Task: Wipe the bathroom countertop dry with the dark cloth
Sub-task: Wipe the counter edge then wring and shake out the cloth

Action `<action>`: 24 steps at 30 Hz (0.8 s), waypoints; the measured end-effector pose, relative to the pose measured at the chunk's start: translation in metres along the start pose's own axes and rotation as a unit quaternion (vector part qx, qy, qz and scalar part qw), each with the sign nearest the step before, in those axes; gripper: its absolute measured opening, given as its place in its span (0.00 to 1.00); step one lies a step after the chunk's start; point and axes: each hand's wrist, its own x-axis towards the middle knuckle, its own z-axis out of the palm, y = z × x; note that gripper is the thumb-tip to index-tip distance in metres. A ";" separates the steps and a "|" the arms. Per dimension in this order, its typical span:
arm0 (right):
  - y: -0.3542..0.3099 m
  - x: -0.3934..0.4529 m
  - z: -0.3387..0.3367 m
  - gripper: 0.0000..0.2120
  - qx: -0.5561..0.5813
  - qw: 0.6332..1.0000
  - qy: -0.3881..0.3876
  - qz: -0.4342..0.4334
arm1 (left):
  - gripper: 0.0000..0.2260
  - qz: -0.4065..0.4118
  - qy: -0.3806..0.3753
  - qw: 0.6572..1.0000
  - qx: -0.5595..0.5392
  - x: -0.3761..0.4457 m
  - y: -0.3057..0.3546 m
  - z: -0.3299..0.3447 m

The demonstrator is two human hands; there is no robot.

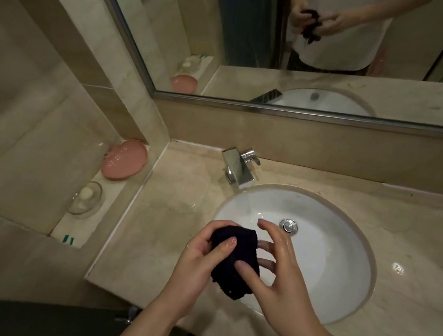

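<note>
You hold the cloth (232, 258) bunched up over the near-left rim of the sink (324, 258), above the table (167, 217). Your left hand (197, 262) grips it, thumb curled on top. Your right hand (282, 274) pinches its right side, thumb on top and fingers beneath. The tap (239, 167) stands at the far side.

Beige tiled walls (35, 117), framed mirror (334, 40)

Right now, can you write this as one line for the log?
left hand: holds cloth | right hand: pinches cloth | where: over sink | counter: wet, wiping not begun
</note>
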 end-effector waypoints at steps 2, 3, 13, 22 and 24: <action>-0.001 0.009 0.004 0.24 0.006 0.999 -0.031 0.027 | 0.08 0.012 0.010 1.000 0.011 -0.003 0.000 -0.008; -0.001 0.013 0.006 0.21 0.005 0.998 -0.042 0.042 | 0.10 0.016 0.023 0.999 0.018 -0.004 -0.001 -0.013; -0.007 0.038 0.077 0.24 -0.215 0.975 0.023 -0.052 | 0.09 -0.039 -0.033 0.991 0.124 0.002 -0.024 -0.117; -0.010 0.062 0.132 0.15 0.132 0.955 -0.137 0.227 | 0.10 -0.087 -0.024 0.995 0.030 0.019 -0.024 -0.213; 0.000 0.063 0.148 0.12 0.102 0.963 -0.102 0.226 | 0.11 -0.106 -0.047 0.992 0.056 0.025 -0.029 -0.228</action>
